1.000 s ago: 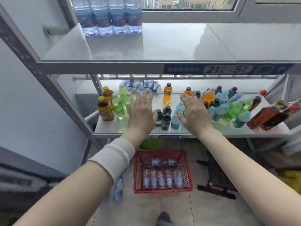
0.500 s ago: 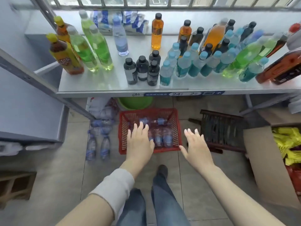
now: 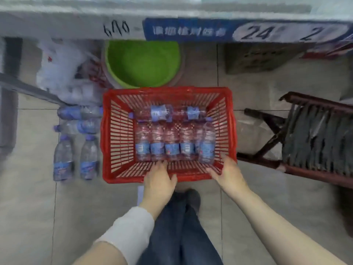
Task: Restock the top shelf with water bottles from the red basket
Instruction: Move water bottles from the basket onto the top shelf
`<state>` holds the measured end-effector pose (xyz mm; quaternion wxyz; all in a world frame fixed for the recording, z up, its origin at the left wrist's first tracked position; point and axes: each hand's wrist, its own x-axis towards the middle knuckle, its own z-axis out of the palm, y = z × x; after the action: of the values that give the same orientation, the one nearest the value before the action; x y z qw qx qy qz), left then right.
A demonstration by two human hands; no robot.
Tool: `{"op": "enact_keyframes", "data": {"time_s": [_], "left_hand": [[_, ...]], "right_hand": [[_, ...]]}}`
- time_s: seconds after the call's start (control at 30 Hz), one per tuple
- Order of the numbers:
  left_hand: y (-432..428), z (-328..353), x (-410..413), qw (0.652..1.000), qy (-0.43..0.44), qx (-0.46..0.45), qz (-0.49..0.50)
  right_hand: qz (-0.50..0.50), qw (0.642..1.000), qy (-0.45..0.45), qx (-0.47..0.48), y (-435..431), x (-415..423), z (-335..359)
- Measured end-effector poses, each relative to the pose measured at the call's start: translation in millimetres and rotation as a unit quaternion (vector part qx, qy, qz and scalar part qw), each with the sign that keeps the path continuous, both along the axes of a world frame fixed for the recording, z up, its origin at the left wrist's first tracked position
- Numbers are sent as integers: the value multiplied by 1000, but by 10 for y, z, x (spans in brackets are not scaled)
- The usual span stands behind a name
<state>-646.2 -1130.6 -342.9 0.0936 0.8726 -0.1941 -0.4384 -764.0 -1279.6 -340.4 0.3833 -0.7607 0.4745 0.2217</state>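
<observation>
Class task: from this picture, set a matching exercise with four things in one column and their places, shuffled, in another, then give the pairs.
Things
1. basin
2. basket
3. chair
4. floor bottles

Places
a. left of the basket
b. right of the basket
c. beyond the basket, under the shelf
d. in the middle of the other three

Pairs: 1-c, 2-d, 3-b, 4-a

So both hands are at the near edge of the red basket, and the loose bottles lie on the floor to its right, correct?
Not quite: the loose bottles lie on the floor to the left of the red basket, as the head view shows. The left hand and right hand are indeed at its near edge.
</observation>
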Motion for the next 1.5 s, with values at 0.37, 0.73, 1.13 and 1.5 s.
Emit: {"op": "enact_keyframes", "data": {"time_s": [0.37, 0.73, 1.13, 1.5], "left_hand": [[-765, -2071, 1367, 765, 226, -159, 582], [-1014, -2439, 1741, 654, 315, -206, 657], [-298, -1746, 1085, 766, 287, -165, 551], [-21, 325, 781, 762, 369, -211, 490]], "right_hand": [[-75, 976, 154, -133, -259, 590, -1957], [-196, 950, 104, -218, -106, 622, -2187], [-430, 882, -56, 185, -277, 448, -1681], [-389, 821, -170, 382, -222, 198, 155]]}}
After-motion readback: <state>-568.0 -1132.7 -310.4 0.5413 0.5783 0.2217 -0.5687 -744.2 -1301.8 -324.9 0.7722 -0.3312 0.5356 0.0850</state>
